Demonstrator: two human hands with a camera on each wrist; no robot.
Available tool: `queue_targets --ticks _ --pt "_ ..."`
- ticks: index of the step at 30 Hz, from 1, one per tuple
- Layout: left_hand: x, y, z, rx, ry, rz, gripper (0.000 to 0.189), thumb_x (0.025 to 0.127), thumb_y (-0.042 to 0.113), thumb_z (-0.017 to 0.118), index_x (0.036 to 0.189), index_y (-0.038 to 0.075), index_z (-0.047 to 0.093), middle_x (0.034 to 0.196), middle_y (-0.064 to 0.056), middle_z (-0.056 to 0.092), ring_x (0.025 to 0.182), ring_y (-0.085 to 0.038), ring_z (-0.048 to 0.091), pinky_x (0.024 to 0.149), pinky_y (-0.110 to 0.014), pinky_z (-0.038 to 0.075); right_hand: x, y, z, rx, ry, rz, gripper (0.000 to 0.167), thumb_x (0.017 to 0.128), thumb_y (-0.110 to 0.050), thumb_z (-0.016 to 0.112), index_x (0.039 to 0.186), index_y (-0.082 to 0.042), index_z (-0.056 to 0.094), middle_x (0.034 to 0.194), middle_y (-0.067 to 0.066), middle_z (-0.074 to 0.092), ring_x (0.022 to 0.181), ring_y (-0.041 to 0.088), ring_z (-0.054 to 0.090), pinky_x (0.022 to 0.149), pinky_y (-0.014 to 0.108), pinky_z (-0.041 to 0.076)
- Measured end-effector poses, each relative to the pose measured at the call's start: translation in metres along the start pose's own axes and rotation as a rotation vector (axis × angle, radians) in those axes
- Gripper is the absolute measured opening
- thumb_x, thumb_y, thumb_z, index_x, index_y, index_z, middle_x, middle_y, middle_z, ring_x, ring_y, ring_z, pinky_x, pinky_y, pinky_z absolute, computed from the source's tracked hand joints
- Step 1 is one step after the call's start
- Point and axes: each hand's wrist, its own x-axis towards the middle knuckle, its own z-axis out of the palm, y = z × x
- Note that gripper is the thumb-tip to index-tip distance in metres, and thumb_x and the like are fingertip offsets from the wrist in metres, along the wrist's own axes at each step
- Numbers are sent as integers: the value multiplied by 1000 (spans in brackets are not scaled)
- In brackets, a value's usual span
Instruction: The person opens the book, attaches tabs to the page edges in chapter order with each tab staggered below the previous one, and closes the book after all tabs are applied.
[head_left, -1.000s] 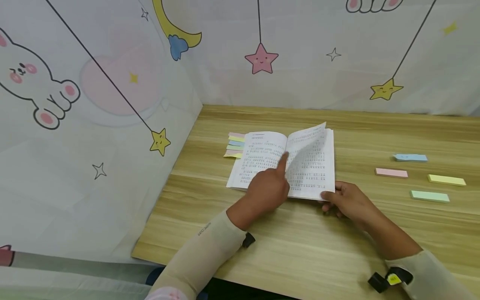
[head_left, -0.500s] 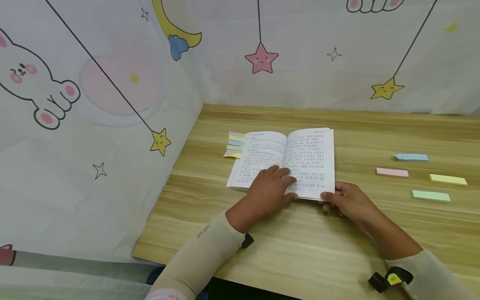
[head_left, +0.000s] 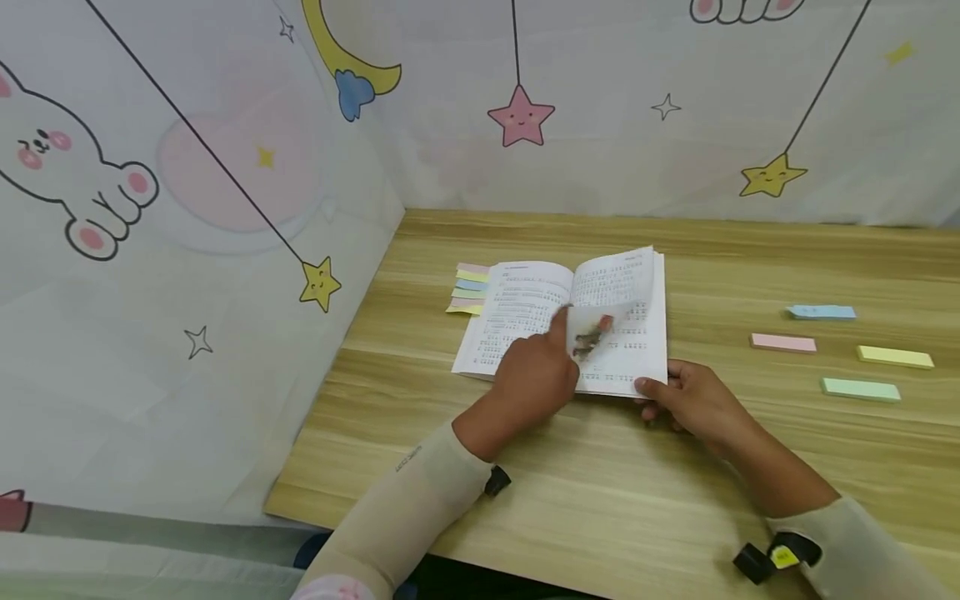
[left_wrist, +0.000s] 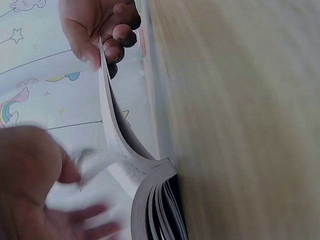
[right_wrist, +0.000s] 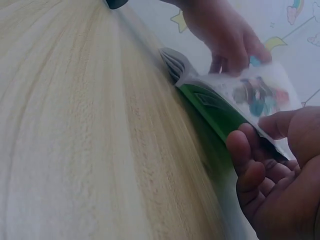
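An open book of printed text lies on the wooden table. My left hand pinches a single page near the spine and holds it curled up; the page carries a small colour picture. The right wrist view shows that picture page under the left hand. My right hand grips the book's near right corner, thumb on top. In the right wrist view its fingers sit under the green cover. In the left wrist view the left hand is blurred beside the fanned pages.
Coloured sticky tabs stick out from the book's left edge. To the right lie blue, pink, yellow and green note pads. A cartoon-printed cloth wall closes off the left and back.
One second ago a page stood lifted by the left index finger. Half a second ago it lay flat under the left hand. Now the left hand lifts another page, one with a picture; the right hand stays put.
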Motion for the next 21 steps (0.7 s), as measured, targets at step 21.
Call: queue_targets --ticks 21 --pt "1 3 -3 -44 -316 156 28 104 40 59 125 27 71 132 9 64 116 -17 62 96 -38 47 2 -1 1 0 15 -2 48 97 -41 71 115 4 65 79 7 72 60 15 56 49 27 40"
